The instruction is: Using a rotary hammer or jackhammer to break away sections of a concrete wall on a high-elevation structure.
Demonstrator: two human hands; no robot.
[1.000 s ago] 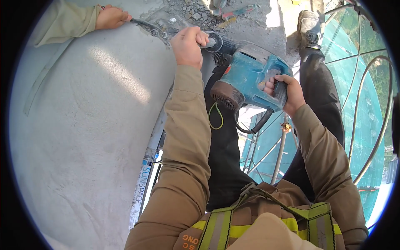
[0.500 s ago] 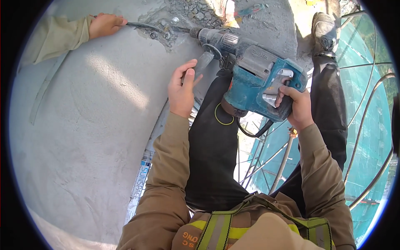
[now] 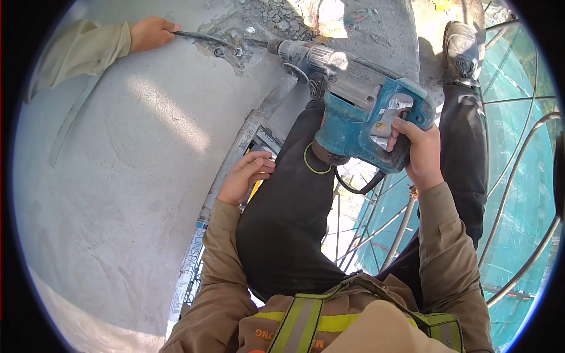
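Observation:
A teal and grey rotary hammer [image 3: 353, 106] lies across my left thigh, dusty, with its nose pointing to the upper left. My right hand [image 3: 419, 147] is closed around its rear handle, near the trigger. From its chuck a dark bit [image 3: 256, 42] reaches into a chipped hollow in the concrete. The hammer's grey side handle [image 3: 276, 97] sticks out with no hand on it. My left hand [image 3: 246, 175] hovers beside my left thigh, fingers loosely bent and slightly apart, nothing visible in them. Another person's hand [image 3: 153, 34] grips a dark thin rod [image 3: 203, 38] ending at the hollow.
Pale concrete [image 3: 129, 194] fills the left side. Broken rubble [image 3: 282, 23] lies beyond the hammer's nose. A gap below my legs shows scaffold poles [image 3: 400, 229] and teal netting [image 3: 518, 165]. A black power cord [image 3: 362, 188] loops under the hammer.
My left hand has let go of the side handle and come down and left to beside my thigh. My right hand keeps its grip; the hammer has barely moved.

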